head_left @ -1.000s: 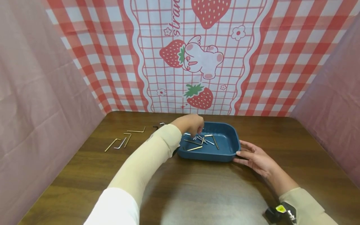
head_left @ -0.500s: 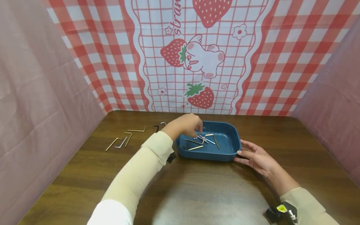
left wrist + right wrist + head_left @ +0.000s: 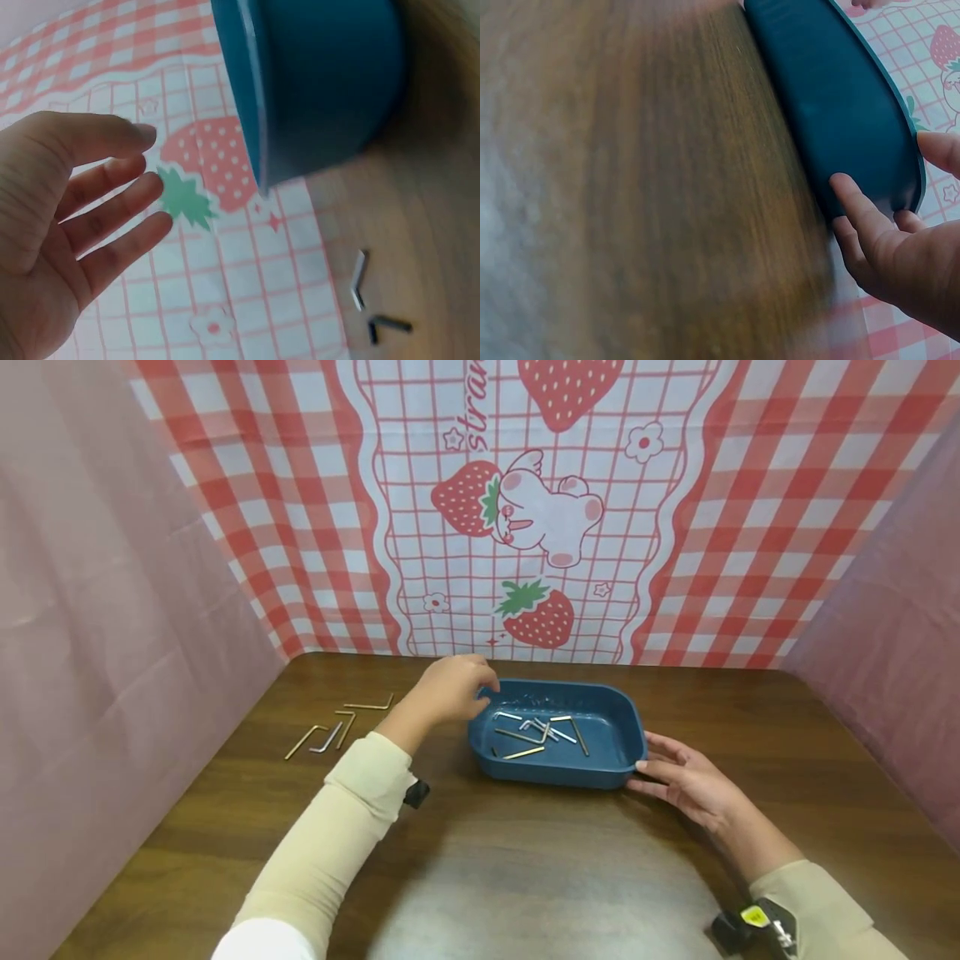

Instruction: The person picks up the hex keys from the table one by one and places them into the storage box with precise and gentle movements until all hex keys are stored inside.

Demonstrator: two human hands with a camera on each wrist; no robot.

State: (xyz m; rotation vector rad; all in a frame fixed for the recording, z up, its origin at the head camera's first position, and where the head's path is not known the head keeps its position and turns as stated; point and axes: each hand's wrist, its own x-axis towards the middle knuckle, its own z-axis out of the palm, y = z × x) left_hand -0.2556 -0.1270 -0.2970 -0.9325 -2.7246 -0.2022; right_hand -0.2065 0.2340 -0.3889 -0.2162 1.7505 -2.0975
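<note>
In the head view my left hand (image 3: 450,689) hovers by the left end of a blue tray (image 3: 558,775). The left wrist view shows that hand (image 3: 97,202) holding nothing, its fingers loosely bent and apart from the tray wall (image 3: 330,90). My right hand (image 3: 690,789) touches the tray's right end. In the right wrist view, that hand's (image 3: 900,247) fingertips rest on the outer wall and one digit reaches the rim. Several L-shaped hex keys (image 3: 521,737), silver and brass-coloured, lie jumbled inside the tray.
More hex keys (image 3: 367,706) lie spread on the wooden table (image 3: 525,860) left of the tray. A silver hex key (image 3: 358,281) and a black one (image 3: 388,324) lie near my left hand. A strawberry-print cloth (image 3: 540,618) hangs behind, with pink cloth at both sides.
My left hand has moved left from over the tray to beside its left end. It now covers the spot where a black and a silver key showed. The right hand stays in place.
</note>
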